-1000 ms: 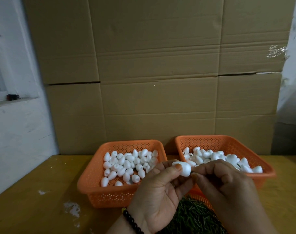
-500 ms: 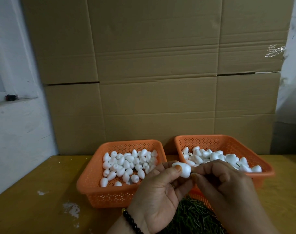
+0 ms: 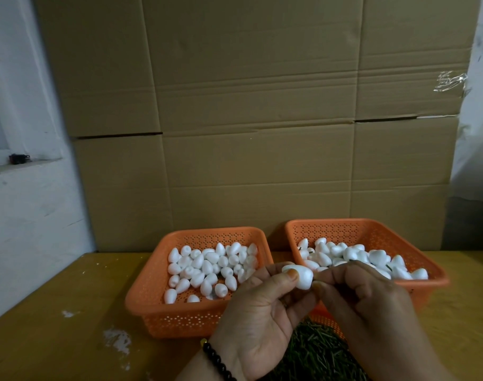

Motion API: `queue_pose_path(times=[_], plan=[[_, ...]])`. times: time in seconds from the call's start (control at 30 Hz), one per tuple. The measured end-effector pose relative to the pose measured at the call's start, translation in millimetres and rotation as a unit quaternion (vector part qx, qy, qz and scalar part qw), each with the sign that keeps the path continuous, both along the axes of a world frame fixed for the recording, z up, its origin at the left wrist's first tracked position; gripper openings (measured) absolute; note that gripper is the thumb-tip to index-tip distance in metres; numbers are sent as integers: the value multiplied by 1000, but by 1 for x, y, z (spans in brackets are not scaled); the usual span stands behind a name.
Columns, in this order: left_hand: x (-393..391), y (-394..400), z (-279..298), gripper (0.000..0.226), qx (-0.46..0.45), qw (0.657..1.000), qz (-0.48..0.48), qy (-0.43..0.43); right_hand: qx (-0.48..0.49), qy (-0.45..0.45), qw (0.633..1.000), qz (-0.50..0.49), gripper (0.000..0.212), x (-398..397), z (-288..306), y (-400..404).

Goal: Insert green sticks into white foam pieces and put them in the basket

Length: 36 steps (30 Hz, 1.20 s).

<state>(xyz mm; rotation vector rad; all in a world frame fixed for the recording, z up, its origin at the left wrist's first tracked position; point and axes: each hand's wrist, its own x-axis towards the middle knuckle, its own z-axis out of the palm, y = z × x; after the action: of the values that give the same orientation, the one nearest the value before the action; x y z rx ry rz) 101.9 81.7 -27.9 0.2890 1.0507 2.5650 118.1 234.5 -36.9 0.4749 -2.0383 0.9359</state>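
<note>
Your left hand (image 3: 258, 317) sits low centre, approx 6 o'clock, palm up, thumb & fingertips pinching a white foam piece (image 3: 299, 275) at its left side. The piece is egg-shaped, lying sideways, blunt end toward 3 o'clock. Black bead bracelet (image 3: 217, 361) on that wrist.

Your right hand (image 3: 372, 306) is at approx 5 o'clock, fingers curled, thumb & forefinger pinched together right against the foam piece's right end. What they pinch is too thin to see clearly at the tips; a dark sliver pokes out past the knuckles at approx 2 o'clock of the hand, prob the green stick (image 3: 354, 260), but can't confirm.

Under both hands, at 6 o'clock: pile of green sticks (image 3: 314, 350) in an orange perforated container, only part of its rim (image 3: 321, 318) showing.

Behind your left hand, toward 11 o'clock: left orange basket (image 3: 158, 284) w/ loose foam pieces (image 3: 207, 266), no sticks visible in them.

Behind your right hand, toward 1 o'clock: right orange basket (image 3: 427, 268) w/ more foam pieces (image 3: 353, 255), a few showing dark stems.

Both baskets sit on a yellowish wooden table (image 3: 56, 312), white scuffs at 8 o'clock. Flattened cardboard (image 3: 248, 119) stands behind at 12 o'clock; white wall (image 3: 23, 202) w/ a ledge at 9 o'clock.
</note>
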Motion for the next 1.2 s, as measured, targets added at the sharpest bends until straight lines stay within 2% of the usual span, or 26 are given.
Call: queue_pose_path(times=[0.1, 0.3, 0.63, 0.73, 0.87, 1.2], plan=[[1, 0, 1, 11, -3, 1000, 1, -4, 14, -2, 1000, -7, 20, 0, 0, 0], [1, 0, 2, 15, -5, 1000, 8, -11, 20, 9, 1000, -10, 10, 0, 0, 0], [0, 1, 2, 21, -7, 1000, 13, -27, 18, 22, 999, -17, 5, -1, 0, -1], [1, 0, 4, 11, 3, 999, 9, -33, -29, 8, 1000, 9, 18, 2, 3, -4], [0, 0, 4, 10, 5, 999, 10, -36, -48, -15, 998, 26, 44, 3, 1, -5], [0, 0, 4, 11, -6, 999, 1, -47, 6, 18, 1000, -14, 24, 1, 1, -3]])
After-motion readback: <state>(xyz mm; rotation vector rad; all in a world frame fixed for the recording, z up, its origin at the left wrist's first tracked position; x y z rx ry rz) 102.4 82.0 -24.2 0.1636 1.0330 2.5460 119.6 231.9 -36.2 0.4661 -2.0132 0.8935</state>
